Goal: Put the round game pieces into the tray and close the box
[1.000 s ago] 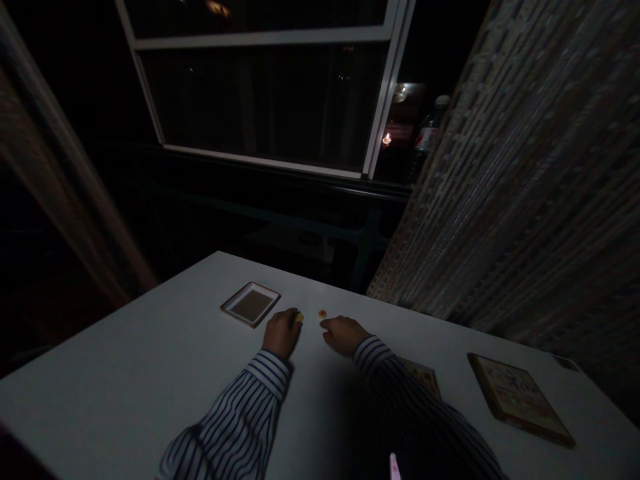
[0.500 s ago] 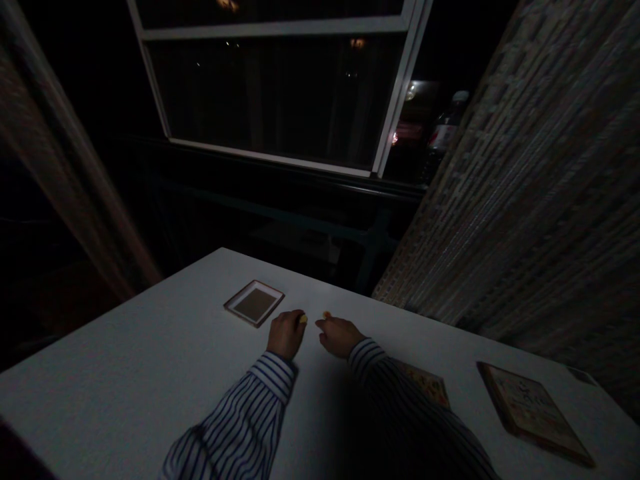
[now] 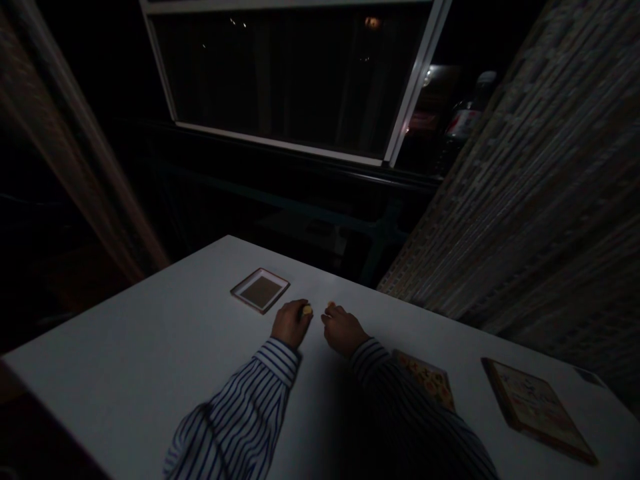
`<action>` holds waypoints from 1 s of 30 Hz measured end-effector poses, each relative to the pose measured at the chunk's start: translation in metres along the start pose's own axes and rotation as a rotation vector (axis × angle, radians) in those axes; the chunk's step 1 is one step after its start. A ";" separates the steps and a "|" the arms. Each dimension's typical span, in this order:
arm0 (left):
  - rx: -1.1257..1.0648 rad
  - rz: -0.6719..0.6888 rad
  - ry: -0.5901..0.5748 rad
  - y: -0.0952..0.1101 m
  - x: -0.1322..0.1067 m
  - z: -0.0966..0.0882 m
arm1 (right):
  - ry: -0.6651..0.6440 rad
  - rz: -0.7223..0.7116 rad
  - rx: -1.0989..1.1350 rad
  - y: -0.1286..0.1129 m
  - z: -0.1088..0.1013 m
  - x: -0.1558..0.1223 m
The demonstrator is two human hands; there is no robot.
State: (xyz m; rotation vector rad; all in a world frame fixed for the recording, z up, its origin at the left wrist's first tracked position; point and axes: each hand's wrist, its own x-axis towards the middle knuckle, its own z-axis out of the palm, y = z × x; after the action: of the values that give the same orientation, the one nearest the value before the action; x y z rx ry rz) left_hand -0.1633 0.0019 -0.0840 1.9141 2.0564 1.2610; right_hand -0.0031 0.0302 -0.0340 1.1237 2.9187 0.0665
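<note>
My left hand (image 3: 291, 323) is closed, with a small yellow piece (image 3: 307, 310) pinched at its fingertips above the white table (image 3: 165, 347). Just to the right, my right hand (image 3: 345, 330) has its fingers curled together on a second small yellow-orange piece (image 3: 331, 305), which mostly hides behind them. A gap separates the two hands. Both wear striped sleeves. The dim light hides what shape the pieces have. Beyond my left hand sits a shallow open box (image 3: 234, 294) with a brown bottom.
Partly under my right forearm lies a flat patterned tray or board (image 3: 425, 377) of yellowish pieces. A brown-edged box lid (image 3: 543, 407) with printed writing rests at the right. A small dark flat object (image 3: 589, 377) is near the far right edge. Behind the table hang a beaded curtain (image 3: 540, 200) and a bottle (image 3: 465, 120).
The view has tilted and shifted slightly. My right index finger, stretched out before, has curled in with the other fingers at the yellow-orange piece. My left hand keeps its yellow piece.
</note>
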 end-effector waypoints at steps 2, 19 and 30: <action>-0.013 -0.005 0.005 0.001 -0.001 0.000 | -0.015 -0.007 0.000 -0.001 0.000 0.000; -0.403 -0.095 0.095 0.002 -0.003 -0.003 | -0.083 0.023 -0.020 -0.009 -0.006 -0.009; -0.869 -0.340 0.054 -0.003 0.002 -0.001 | -0.113 0.008 0.002 -0.006 -0.017 -0.015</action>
State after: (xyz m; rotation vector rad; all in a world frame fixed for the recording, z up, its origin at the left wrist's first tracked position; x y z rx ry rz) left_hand -0.1665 0.0035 -0.0846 1.0991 1.3729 1.7094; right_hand 0.0036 0.0154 -0.0178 1.1008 2.8165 0.0007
